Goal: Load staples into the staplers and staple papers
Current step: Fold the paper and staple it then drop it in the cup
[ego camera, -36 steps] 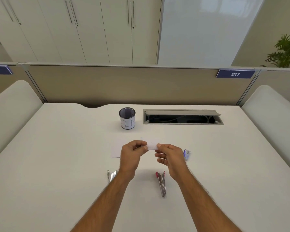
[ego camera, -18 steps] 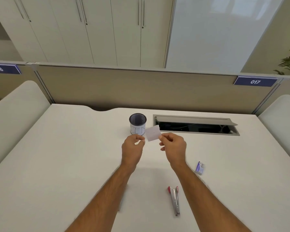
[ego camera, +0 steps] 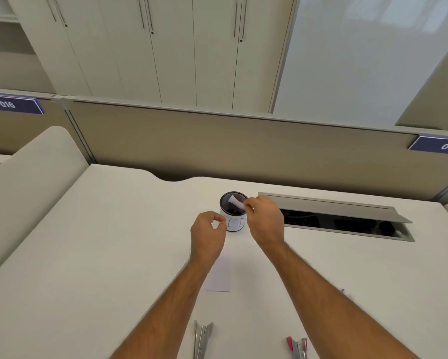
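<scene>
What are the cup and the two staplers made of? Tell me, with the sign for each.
Cup: likely dark metal mesh, see-through wall at the rim, white paper label wrapped around. Left stapler: bare metal, silvery sheen. Right stapler: metal with pink, probably plastic, ends.

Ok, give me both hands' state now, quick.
Left hand: fingers curled, thumb meeting fingertip, holding nothing visible.
Right hand: pinching the small paper slip over the mesh cup.
</scene>
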